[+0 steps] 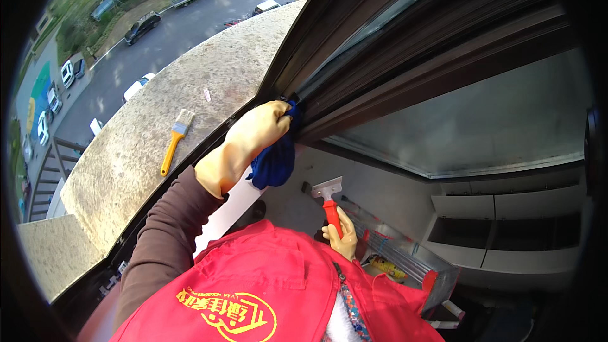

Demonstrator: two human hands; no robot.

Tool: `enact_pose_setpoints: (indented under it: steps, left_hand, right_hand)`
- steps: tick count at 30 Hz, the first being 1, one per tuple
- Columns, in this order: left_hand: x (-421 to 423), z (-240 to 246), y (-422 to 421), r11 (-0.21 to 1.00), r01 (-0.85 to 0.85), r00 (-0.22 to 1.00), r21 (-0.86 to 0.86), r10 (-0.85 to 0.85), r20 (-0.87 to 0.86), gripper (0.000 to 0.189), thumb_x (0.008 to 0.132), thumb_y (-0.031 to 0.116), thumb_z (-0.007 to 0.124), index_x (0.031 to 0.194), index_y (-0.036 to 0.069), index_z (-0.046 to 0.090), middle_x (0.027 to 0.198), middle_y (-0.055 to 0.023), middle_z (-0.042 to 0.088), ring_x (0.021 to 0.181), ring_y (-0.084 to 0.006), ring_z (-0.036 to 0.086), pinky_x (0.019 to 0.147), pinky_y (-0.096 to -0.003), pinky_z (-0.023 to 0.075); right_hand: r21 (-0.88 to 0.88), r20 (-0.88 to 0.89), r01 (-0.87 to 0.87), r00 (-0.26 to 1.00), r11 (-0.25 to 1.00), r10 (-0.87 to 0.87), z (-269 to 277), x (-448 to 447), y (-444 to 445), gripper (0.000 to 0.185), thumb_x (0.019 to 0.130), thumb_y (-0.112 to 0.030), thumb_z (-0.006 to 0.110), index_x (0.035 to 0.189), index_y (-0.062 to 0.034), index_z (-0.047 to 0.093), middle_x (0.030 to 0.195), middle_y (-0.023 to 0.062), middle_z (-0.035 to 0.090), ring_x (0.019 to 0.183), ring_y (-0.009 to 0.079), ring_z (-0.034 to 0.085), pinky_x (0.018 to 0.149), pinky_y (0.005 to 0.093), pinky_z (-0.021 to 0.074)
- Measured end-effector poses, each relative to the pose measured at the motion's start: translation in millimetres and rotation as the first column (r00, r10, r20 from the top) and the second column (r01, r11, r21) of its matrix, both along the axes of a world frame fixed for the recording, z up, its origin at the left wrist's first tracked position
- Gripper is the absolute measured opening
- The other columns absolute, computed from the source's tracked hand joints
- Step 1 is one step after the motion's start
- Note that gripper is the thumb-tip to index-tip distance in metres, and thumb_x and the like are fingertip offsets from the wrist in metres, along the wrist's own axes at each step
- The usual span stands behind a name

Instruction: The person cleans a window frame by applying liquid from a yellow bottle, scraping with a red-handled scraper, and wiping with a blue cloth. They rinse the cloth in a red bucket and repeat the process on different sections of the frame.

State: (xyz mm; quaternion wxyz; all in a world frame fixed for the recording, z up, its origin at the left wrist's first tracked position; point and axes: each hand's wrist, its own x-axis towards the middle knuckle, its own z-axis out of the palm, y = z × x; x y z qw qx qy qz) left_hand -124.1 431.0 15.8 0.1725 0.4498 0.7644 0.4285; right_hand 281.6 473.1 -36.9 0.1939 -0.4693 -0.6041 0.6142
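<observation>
My left hand (251, 137), in a cream rubber glove, is shut on a dark blue cloth (274, 161). It presses the cloth at the lower corner of the dark brown window frame (327, 71), and part of the cloth hangs down below. Lower and to the right, my right hand (344, 237), gloved alike, grips the red handle of a scraper (331, 202) with its wide metal blade up. On the stone outer sill (142, 128) lies a flat paintbrush (174, 141) with a yellow handle and pale bristles.
A small pinkish scrap (207, 95) lies on the sill. Beyond the sill's edge is a long drop to a road (185, 33) with parked vehicles. A folded metal ladder (403, 251) and a yellow container (388, 267) are below right, near white cabinets (460, 206). A glass pane (475, 118) stands at right.
</observation>
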Motion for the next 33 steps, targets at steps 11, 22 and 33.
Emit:
enact_pose_setpoints:
  steps: [11, 22, 33]
  left_hand:
    - [18, -23, -19, 0.999, -0.032, 0.853, -0.003, 0.029, 0.522, 0.027, 0.111, 0.016, 0.061, 0.134, 0.003, 0.069, 0.103, -0.0087, 0.079, 0.091, -0.0227, 0.078, 0.086, -0.0370, 0.0590]
    - [29, -106, 10, 0.898, -0.313, 0.926, 0.309, 0.361, -0.114, 0.044, 0.110, 0.007, 0.063, 0.152, -0.007, 0.056, 0.144, -0.0306, 0.064, 0.139, -0.0459, 0.061, 0.121, -0.0461, 0.0464]
    - [3, -51, 26, 0.681, -0.170, 0.982, 0.712, 0.176, 0.066, 0.033, 0.109, -0.007, 0.057, 0.142, -0.002, 0.062, 0.124, -0.0236, 0.070, 0.112, -0.0392, 0.068, 0.105, -0.0420, 0.0543]
  right_hand:
    - [0.038, -0.039, -0.053, 0.998, 0.998, 0.055, 0, -10, 7, 0.058, 0.111, -0.001, 0.064, 0.166, 0.0013, 0.046, 0.143, 0.0120, 0.068, 0.101, 0.0118, 0.072, 0.088, 0.0271, 0.0618]
    - [0.016, -0.032, -0.103, 0.994, 0.995, 0.103, -10, -14, 14, 0.060, 0.112, 0.001, 0.062, 0.168, 0.0010, 0.041, 0.144, 0.0109, 0.067, 0.099, 0.0110, 0.071, 0.088, 0.0271, 0.0620]
    - [0.022, -0.045, -0.006, 0.999, 1.000, 0.007, -13, -2, 14, 0.058, 0.112, -0.002, 0.064, 0.167, 0.0001, 0.044, 0.145, 0.0114, 0.066, 0.101, 0.0119, 0.072, 0.088, 0.0273, 0.0624]
